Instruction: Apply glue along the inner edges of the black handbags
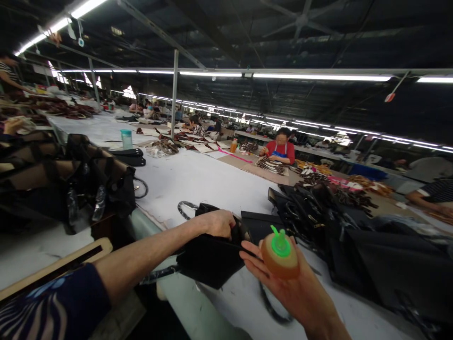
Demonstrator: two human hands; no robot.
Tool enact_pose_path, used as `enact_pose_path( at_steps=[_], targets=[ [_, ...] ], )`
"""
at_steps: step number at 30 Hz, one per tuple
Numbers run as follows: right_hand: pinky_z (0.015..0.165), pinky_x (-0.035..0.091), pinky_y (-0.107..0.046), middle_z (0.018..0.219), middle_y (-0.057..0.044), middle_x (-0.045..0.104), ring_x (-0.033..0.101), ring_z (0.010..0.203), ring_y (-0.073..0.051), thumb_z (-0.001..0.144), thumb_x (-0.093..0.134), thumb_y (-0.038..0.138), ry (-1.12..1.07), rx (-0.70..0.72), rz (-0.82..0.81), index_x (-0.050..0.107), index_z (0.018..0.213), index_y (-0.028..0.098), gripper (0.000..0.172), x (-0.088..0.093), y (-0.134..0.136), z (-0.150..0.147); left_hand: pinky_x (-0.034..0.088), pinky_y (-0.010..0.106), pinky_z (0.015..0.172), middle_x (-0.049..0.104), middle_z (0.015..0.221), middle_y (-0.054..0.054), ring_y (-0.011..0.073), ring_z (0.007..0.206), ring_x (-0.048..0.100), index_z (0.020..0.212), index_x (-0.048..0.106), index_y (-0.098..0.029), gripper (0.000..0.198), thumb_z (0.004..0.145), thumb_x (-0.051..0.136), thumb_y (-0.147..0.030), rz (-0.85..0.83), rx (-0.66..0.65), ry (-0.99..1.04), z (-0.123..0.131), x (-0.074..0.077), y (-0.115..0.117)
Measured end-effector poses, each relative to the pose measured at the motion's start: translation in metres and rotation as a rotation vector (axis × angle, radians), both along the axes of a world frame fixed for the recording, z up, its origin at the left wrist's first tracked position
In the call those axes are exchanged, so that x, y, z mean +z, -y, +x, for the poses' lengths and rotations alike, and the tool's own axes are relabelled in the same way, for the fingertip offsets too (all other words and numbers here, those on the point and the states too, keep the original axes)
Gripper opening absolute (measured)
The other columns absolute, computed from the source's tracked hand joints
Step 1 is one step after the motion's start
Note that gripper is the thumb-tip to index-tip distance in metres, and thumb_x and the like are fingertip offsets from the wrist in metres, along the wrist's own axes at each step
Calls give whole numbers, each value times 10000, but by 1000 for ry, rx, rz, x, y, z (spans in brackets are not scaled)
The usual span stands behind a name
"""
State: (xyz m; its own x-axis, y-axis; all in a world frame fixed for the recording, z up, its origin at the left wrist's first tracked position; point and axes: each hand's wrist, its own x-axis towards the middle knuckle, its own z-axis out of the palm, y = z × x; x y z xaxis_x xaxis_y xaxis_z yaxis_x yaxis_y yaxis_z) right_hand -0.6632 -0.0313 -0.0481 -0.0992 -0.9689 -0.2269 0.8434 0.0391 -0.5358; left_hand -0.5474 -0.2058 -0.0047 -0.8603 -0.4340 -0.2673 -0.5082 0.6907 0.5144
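Note:
In the middle of the view a black handbag [214,257] lies on the white-topped table, its opening turned upward and a plastic-wrapped handle [187,208] sticking out behind. My left hand [220,224] is closed at the bag's opening, its fingers curled over the edge and partly hidden inside. Against the palm of my right hand [295,290] rests a squeeze bottle [281,264] of amber liquid with a bright green spout cap. The fingers of that hand stretch toward the bag's right side, close to its rim.
Stacked black bags [339,226] cover the right side. More bags [102,174] pile up on the left, near a light-coloured strip [56,269]. A teal-lidded bottle [126,139] stands farther back. Across the table a person in red [288,152] sits by dark strips.

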Motion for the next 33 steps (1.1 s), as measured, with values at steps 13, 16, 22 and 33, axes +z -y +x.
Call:
enact_pose_path(
  at_steps=[13, 16, 22, 33],
  targets=[
    [1038, 345, -437, 1206, -240, 557, 465, 1188, -315, 890, 395, 511, -101, -58, 56, 652, 1016, 35, 555, 8, 3, -1, 492, 308, 519, 623, 618, 64, 202, 551, 596, 701, 549, -111, 105, 639, 470, -139, 171, 596, 58, 122, -40, 105],
    [1043, 341, -432, 1192, -232, 570, 472, 1182, -315, 879, 434, 497, -118, -33, 48, 647, 1038, 31, 536, 9, 8, 5, 501, 270, 567, 656, 807, 59, 193, 677, 626, 908, 557, -128, 248, 673, 500, -180, 244, 571, -75, 126, -50, 111],
    [1063, 309, -422, 1234, -190, 556, 445, 1214, -288, 818, 573, 394, -208, 19, 49, 666, 1025, 94, 375, 11, 10, 10, 436, 363, 892, 553, 1194, 140, 278, 1074, 526, 1161, 490, -128, 506, 670, 573, -221, -261, 646, -330, 109, -24, 92],
    [1052, 338, -377, 1178, -203, 592, 502, 1164, -285, 687, 634, 601, -157, 3, 97, 649, 1050, 73, 642, 15, 13, 16, 452, 454, 857, 641, 1071, 187, 355, 1015, 575, 998, 637, -114, 633, 595, 630, -601, -322, 393, 102, 25, -8, 51]
  ],
)
